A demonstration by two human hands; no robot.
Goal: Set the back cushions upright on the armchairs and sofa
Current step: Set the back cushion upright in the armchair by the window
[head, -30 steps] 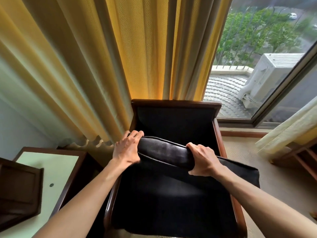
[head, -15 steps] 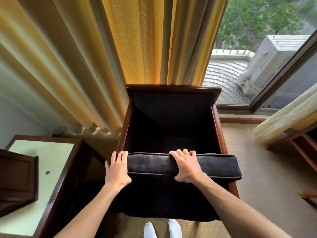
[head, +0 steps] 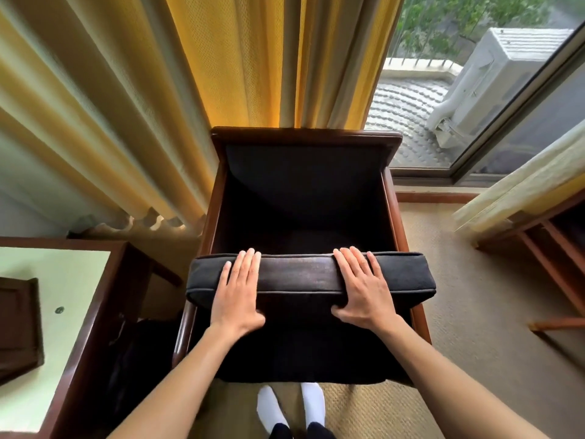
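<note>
A dark wooden armchair (head: 305, 136) with black upholstery stands in front of the yellow curtain. A black back cushion (head: 297, 275) is held on edge across the chair's front, its top band facing me and its ends jutting past both armrests. My left hand (head: 237, 293) grips the cushion's top left of centre, fingers over the far side and thumb on the near face. My right hand (head: 362, 291) holds it the same way right of centre. The seat behind the cushion is dark and bare.
A wooden side table (head: 53, 312) with a pale top and a dark tray stands at the left. Yellow curtains (head: 240, 58) hang behind the chair, a window (head: 474, 74) at the right. Another wooden frame (head: 550, 245) is at the right edge. My white-socked feet (head: 291, 407) stand on beige carpet.
The cushion has been pulled from the seat toward me and turned on edge at the chair's front. My left hand moved from its end onto its top. The view tilted downward.
</note>
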